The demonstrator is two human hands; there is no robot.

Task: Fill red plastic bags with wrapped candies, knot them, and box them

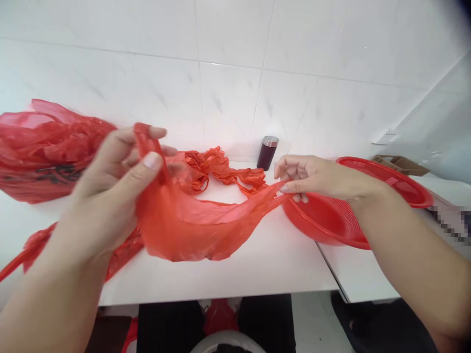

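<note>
A thin red plastic bag [198, 230] hangs stretched between my two hands above the white table. My left hand [128, 171] is closed on one end, with a handle loop looped over the fingers and the thumb pressed on it. At the other end, my right hand [298, 176] pinches the bag's gathered tip between thumb and fingers. Behind the held bag lie crumpled red plastic bags [209, 166]. Beneath my left forearm lies more red plastic [123, 252], partly hidden by the arm.
A large bulging red bag [55, 147] with dark print stands at the left. A dark flask [267, 152] stands by the tiled wall. At the right are a red plastic basket [324, 220], a second red basket [386, 179] and a cardboard box [401, 164]. The white table [235, 279] ends near my lap.
</note>
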